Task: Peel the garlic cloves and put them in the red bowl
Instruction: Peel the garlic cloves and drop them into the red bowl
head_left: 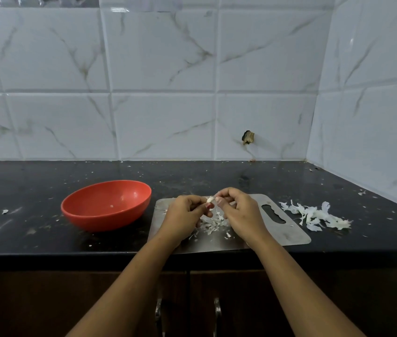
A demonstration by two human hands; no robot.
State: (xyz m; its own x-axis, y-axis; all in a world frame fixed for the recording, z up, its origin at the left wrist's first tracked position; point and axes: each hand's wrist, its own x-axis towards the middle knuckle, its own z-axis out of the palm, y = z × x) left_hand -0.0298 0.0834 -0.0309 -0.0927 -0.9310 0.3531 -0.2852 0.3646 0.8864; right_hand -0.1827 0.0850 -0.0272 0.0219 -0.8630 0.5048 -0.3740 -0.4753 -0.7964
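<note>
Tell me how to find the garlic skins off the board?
Start at the black counter. Find the steel cutting board, then look right past its handle slot. That peel heap lies on bare counter, unlike the scraps on the board.

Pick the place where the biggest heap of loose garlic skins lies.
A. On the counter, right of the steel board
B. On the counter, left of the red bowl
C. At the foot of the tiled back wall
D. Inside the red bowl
A: the biggest heap of skins lies on the black counter, just past the handle end of the steel board, while the red bowl holds only a tiny pale bit.
</note>
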